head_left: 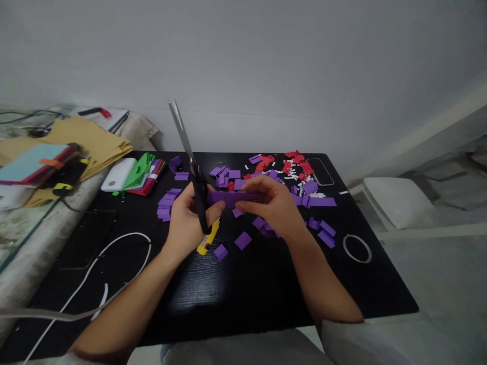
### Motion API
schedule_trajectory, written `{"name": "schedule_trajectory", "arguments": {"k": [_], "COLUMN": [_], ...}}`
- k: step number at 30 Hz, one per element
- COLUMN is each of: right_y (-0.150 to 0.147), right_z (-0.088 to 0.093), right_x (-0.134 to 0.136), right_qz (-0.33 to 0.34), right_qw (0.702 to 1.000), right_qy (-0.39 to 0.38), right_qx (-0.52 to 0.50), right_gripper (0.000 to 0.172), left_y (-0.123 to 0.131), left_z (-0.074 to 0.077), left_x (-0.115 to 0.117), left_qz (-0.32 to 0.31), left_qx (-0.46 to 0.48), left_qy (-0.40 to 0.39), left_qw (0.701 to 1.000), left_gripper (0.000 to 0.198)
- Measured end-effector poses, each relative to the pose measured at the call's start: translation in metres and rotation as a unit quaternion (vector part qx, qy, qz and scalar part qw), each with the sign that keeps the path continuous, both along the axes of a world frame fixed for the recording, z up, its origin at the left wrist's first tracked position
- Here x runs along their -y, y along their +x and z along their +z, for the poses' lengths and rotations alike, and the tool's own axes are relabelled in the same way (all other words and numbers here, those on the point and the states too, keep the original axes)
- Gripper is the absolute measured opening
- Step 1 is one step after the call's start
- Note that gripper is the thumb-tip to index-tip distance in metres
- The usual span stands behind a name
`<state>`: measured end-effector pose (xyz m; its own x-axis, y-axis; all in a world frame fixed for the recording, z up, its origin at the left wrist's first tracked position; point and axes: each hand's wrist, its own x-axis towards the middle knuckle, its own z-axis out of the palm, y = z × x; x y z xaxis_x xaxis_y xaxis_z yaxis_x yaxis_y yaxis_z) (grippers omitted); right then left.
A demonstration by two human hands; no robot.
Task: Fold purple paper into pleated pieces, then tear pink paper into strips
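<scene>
A purple paper strip (230, 197) is stretched between my two hands above the black table. My left hand (185, 219) pinches its left end and also carries black-handled scissors (195, 177), whose blades point up and away. The fingers and thumb of my right hand (276, 205) close on the strip's other end. Cut purple paper pieces (242, 240) lie under and around both hands. Just below my left hand rests a yellow cutter knife (208, 239), partly covered by the hand and scissors.
Red paper pieces (300, 165) and white scraps lie at the back right, near a clear phone case (320, 172). A white ring (356, 248) is at right. On the left are coloured paper bundles (146, 175), a dark phone (89, 238) and a white cable (85, 279).
</scene>
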<state>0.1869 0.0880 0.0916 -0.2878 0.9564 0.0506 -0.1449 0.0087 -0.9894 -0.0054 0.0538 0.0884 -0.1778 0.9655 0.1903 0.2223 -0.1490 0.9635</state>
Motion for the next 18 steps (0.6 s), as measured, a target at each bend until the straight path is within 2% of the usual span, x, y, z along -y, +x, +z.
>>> {"name": "schedule_trajectory", "arguments": {"k": [5,10,14,18], "right_y": [-0.001,0.006,0.012,0.013], "right_z": [0.001,-0.001,-0.003,-0.005], "right_x": [-0.001,-0.009,-0.017,-0.019], "right_qz": [0.026,-0.060,-0.126,-0.148], "right_qw": [0.999,0.996,0.984,0.981], "right_qy": [-0.035,-0.035,-0.036,-0.031], "right_qx": [-0.001,-0.054,-0.121,-0.122], "right_gripper": [0.034,0.037,0.039,0.042], "left_y": [-0.008,-0.031,-0.052,-0.057], "left_z": [-0.001,0.004,0.013,0.019], "left_x": [-0.001,-0.004,-0.004,-0.002], "left_qz": [-0.007,-0.025,-0.080,-0.139], "left_qx": [-0.017,-0.138,-0.278,-0.387], "left_qy": [-0.006,0.022,0.021,0.011], "left_qw": [1.000,0.990,0.957,0.912], "left_gripper": [0.031,0.028,0.034,0.032]}}
